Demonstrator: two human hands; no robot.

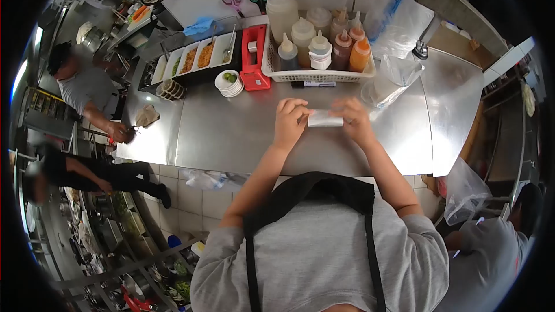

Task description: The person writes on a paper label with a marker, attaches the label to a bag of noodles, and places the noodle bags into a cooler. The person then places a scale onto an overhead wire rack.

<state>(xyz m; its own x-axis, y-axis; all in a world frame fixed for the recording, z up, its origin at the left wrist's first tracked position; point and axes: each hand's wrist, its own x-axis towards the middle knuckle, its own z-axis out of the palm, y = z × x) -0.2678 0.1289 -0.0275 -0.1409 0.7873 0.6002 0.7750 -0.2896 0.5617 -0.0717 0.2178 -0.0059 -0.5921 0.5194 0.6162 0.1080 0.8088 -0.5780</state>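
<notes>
A small white strip, like paper or film (325, 118), is stretched between my hands above the steel counter (231, 133). My left hand (291, 120) pinches its left end with thumb and fingers. At its right end is my right hand (352, 118), its fingers partly blurred by motion but closed on the strip. Beyond my hands, a pale plastic basket (318, 75) holds several squeeze bottles. A dark marker (313, 84) lies in front of the basket.
A red dispenser (254, 58) and stacked white bowls (229, 84) stand left of the basket, near a tray of food containers (205, 53). A plastic bag (393, 81) lies at right. One person (92, 86) reaches over the counter's left end; others are nearby.
</notes>
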